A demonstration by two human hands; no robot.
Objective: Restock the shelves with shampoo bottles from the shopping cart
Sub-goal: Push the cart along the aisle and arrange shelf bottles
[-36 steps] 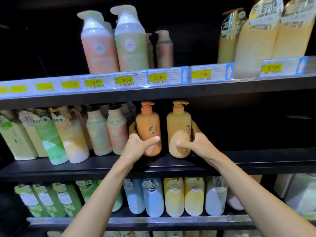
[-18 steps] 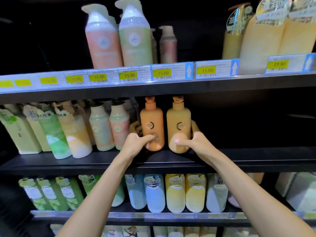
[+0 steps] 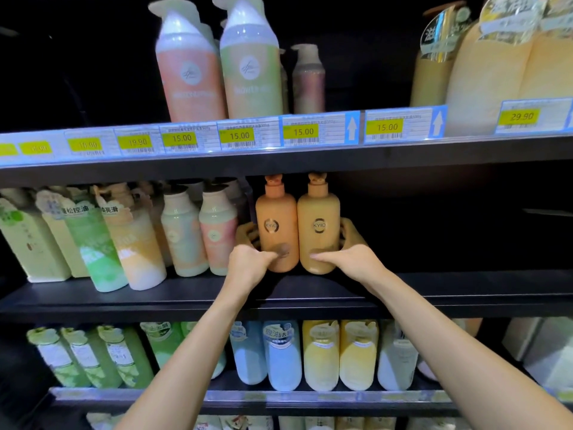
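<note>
Shampoo stock on the middle shelf (image 3: pixel 155 301): an orange bottle (image 3: pixel 276 218) and a mustard bottle (image 3: pixel 319 209) stand upright and touching, long axes vertical, pumps up, round KYIO emblems facing out. Both are smooth, matte, round-shouldered cylinders. The left hand (image 3: pixel 248 263) wraps the orange bottle low down, thumb across its front; the right hand (image 3: pixel 353 259) grips the mustard bottle likewise.

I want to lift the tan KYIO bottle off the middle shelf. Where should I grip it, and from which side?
Its lower body, from the front-right. The tan KYIO bottle stands upright, touching the orange bottle on its left, pump close under the upper shelf; only its right flank is free, where the right hand wraps it.
</note>
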